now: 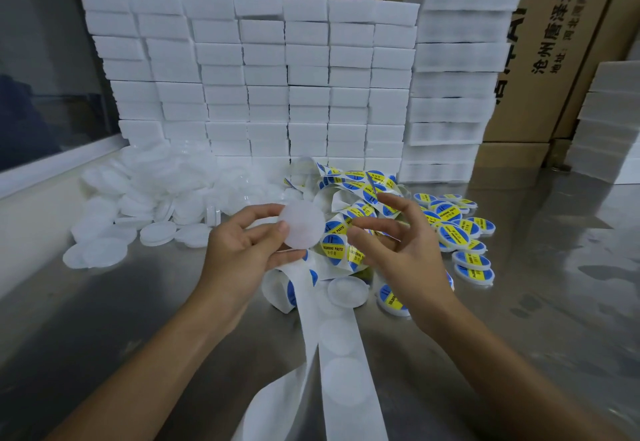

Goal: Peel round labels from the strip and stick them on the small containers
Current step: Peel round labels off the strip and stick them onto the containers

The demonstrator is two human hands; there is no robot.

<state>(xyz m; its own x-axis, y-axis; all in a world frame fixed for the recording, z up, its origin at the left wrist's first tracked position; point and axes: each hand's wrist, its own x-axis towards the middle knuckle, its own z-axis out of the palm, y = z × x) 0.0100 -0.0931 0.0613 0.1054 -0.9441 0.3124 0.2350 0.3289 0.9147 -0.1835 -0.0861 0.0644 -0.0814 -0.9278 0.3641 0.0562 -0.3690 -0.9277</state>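
Head view is showing the left hand point(242, 246) pinching a blank white container point(300, 225) between thumb and fingers, while the right hand point(398, 243) is hovering just beside it, fingers spread and holding nothing. Behind both hands the label strip point(349, 191) is lying tangled (spent backing trailing toward the wrists), with labelled containers point(457, 229) resting on the worktop point(554, 302) beyond the right hand.

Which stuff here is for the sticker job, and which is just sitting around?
For the job:
round white plastic container held in left hand
right hand
blue-and-yellow round label strip
unlabelled white containers
labelled containers

Just lying about:
stacked white foam blocks
brown cardboard boxes
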